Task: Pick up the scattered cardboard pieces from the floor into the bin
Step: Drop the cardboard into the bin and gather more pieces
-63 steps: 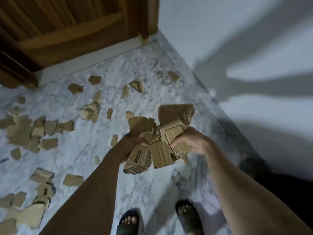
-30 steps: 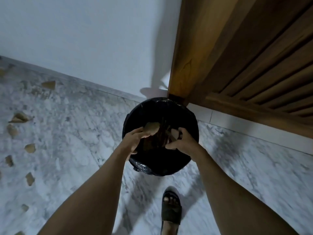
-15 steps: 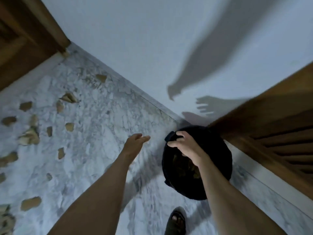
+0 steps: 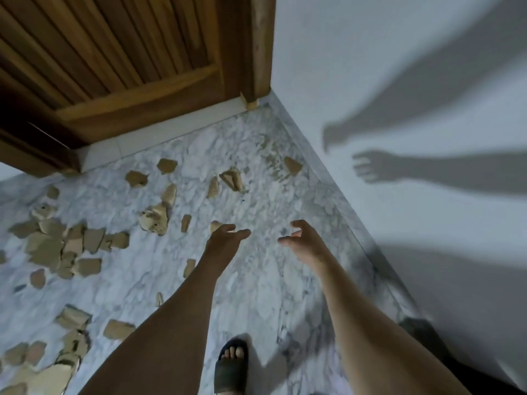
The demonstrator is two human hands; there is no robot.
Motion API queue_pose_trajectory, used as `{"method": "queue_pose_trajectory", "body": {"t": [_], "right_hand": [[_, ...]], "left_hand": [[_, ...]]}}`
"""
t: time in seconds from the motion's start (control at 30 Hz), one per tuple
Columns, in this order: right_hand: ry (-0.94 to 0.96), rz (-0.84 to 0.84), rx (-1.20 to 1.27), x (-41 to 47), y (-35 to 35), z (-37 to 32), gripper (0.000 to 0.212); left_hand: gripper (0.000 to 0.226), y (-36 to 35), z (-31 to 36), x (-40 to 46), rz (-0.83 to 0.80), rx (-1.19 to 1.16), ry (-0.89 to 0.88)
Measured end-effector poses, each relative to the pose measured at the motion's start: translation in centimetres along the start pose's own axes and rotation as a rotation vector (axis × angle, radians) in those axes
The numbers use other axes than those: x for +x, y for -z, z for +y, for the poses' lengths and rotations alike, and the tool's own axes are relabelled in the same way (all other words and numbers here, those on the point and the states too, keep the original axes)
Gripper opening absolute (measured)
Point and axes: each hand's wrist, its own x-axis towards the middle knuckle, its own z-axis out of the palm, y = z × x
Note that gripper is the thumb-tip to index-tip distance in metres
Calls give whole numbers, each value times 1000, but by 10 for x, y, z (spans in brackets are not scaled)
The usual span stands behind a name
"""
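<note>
Both hands empty, held out over the white-grey marbled floor. Left hand has fingers extended and relaxed, palm down, gripping nothing. Right hand is loose too, fingers lightly curled with nothing between them (thumb and index apart).

Torn brown cardboard pieces lie scattered on the floor, mostly left of the arms:
- dense cluster of overlapping scraps at mid-left
- a crumpled lump just ahead-left of the left hand, small slivers beside it
- several single pieces further out near the slatted brown wooden door, including a folded triangular scrap and one flat piece close to the pale plain wall
- more pieces at lower left, some stacked, near the frame edge
- two small slivers right beside the left forearm

Neither hand touches any cardboard. Bin not in frame, can't place it.

One foot in a dark open-toe slipper stands on the floor between the forearms at the bottom. Shadows of both arms and spread fingers fall on the wall at right. A dark shape sits at the lower right against the wall, too dim to identify.
</note>
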Motion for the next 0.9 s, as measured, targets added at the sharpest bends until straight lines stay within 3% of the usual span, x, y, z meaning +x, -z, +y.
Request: {"method": "queue_pose_trajectory", "body": {"t": [0.13, 0.27, 0.43, 0.6, 0.7, 0.77, 0.83, 0.9], "right_hand": [[7, 53, -61, 61, 4, -39, 62], [8, 55, -169, 120, 16, -69, 62], [16, 64, -298, 247, 27, -76, 57], [101, 125, -471, 406, 27, -42, 54], [231, 173, -596, 499, 29, -21, 59], [247, 329, -728, 547, 30, -17, 49], [295, 471, -723, 572, 26, -16, 47], [324, 488, -792, 587, 22, -8, 42]], "left_hand": [[78, 9, 30, 38, 16, -43, 37], [67, 10, 52, 81, 69, -100, 111], [78, -4, 63, 207, 156, -141, 103], [56, -37, 40, 367, 213, 30, 6], [69, -47, 26, 445, 239, 145, -58], [75, -50, 19, 483, 290, 206, -88], [88, -51, 13, 509, 384, 298, -112], [97, -52, 5, 530, 457, 406, -132]]}}
